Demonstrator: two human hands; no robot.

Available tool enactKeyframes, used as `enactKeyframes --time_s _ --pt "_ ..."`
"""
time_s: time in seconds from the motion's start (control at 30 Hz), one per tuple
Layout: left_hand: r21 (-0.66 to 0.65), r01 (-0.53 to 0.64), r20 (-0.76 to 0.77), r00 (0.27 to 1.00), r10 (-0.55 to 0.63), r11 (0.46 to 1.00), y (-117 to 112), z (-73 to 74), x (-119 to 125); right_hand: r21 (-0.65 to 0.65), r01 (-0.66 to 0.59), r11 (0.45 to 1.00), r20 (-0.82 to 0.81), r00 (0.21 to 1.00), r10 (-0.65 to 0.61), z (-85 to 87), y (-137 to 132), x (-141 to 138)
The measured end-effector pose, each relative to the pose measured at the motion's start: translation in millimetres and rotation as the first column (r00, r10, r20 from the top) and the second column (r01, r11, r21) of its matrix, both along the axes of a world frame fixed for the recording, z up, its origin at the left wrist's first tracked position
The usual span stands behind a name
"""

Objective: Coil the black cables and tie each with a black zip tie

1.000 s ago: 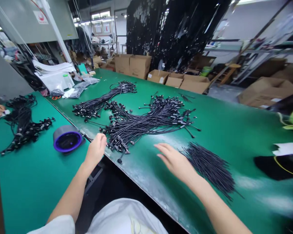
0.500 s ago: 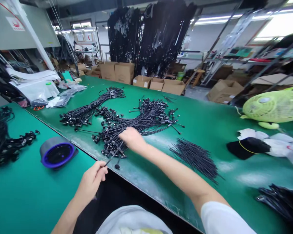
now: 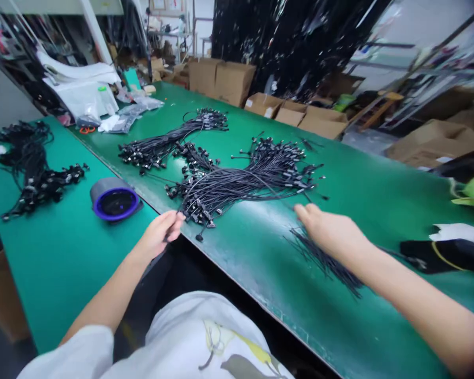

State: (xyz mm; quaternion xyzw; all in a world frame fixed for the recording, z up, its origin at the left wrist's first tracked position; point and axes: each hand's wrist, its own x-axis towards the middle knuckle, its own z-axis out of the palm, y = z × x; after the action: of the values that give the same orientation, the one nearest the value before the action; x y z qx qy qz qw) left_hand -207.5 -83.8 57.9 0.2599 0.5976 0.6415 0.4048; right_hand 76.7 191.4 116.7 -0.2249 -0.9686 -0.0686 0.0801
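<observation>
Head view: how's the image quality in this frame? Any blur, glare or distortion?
Head view: wide-angle bowing curves the front edge of the green bench; a pale glare lies on the bench surface beside the black cable bundle; the right hand looks soft, probably motion blur; the left hand is a little sharper; the bundle stays fairly crisp.

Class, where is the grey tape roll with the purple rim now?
In the head view, the tape roll sits on the left green bench, between a black cable bundle and the person's left hand.
</observation>
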Motion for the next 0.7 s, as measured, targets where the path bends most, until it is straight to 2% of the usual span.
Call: enactKeyframes --time_s 0.03,0.07,0.13,0.17,0.23,0.3,0.37,0.4,0.5,0.6,0.63,0.7 --pt "0.035 0.055 0.026 0.998 -0.056 0.998 13.3 2.5 10.4 -0.042 -0.118 0.992 0.084 0.989 0.121 -7.0 -25.6 4.2" --pt "0.053 0.093 -0.018 0.996 -0.093 0.994 26.0 3.8 22.7 -0.102 -0.233 0.967 0.146 0.958 0.246 -10.3 -50.7 7.0" --pt "0.054 0.155 -0.257 0.957 -0.136 0.987 46.7 3.4 51.6 -0.188 -0.379 0.906 0.157 0.899 0.408 -6.3 -92.3 7.3" --pt "0.045 0.196 -0.38 0.91 -0.164 0.98 53.4 2.3 66.5 -0.194 -0.405 0.894 0.125 0.893 0.432 -0.3 -105.4 4.7" --pt "-0.008 0.347 -0.497 0.813 -0.304 0.938 59.6 -0.5 91.9 -0.138 -0.359 0.923 0.06 0.927 0.369 13.8 -112.2 -2.5" --pt "-0.053 0.536 -0.369 0.773 -0.515 0.843 59.5 -2.5 106.5 -0.088 -0.226 0.97 0.017 0.973 0.228 23.7 -95.7 -5.5" --pt "0.015 0.641 -0.09 0.765 -0.638 0.767 57.1 -2.0 109.5 -0.126 -0.116 0.985 -0.016 0.993 0.115 24.1 -67.2 0.7" --pt "0.078 0.638 0.052 0.765 -0.642 0.766 55.9 -0.4 107.4 -0.183 -0.099 0.978 -0.037 0.995 0.094 20.3 -52.3 7.1" --pt "0.187 0.513 0.333 0.77 -0.545 0.838 52.1 7.6 92.2 -0.368 -0.128 0.921 -0.159 0.985 0.074 -3.1 -18.2 32.5" --pt "0.167 0.385 0.437 0.796 -0.418 0.908 47.1 14.0 72.3 -0.44 -0.117 0.89 -0.279 0.96 -0.012 -33.4 -4.2 56.4" --pt "0.156 0.365 0.453 0.799 -0.395 0.918 45.0 14.6 66.2 -0.444 -0.099 0.89 -0.301 0.952 -0.044 -42.7 -2.5 62.9" --pt "0.128 0.407 0.469 0.779 -0.417 0.904 40.0 13.9 56.1 -0.432 -0.065 0.9 -0.327 0.941 -0.089 -57.4 -0.4 73.8"
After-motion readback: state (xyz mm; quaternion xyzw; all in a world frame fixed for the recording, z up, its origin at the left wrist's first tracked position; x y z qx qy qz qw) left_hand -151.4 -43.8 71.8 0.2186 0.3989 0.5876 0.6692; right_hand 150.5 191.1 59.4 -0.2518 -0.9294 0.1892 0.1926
